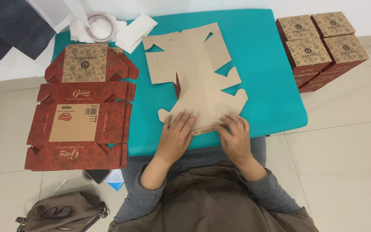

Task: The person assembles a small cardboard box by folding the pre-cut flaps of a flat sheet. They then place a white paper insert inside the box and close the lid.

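Note:
A flat, unfolded cardboard box blank (196,71) lies plain-brown side up on the teal table (267,60), its flaps spread out. My left hand (176,135) presses flat on the blank's near edge, fingers spread. My right hand (233,136) rests beside it on the same near edge, fingers bent over the fold line. Neither hand lifts the cardboard.
A stack of flat red-and-brown patterned box blanks (82,107) covers the table's left side. A tape roll (100,25) and white paper sheets (136,30) lie at the back left. Several assembled boxes (320,45) are stacked on the floor at right. A brown bag with glasses (63,212) and a phone (96,175) lie on the floor at lower left.

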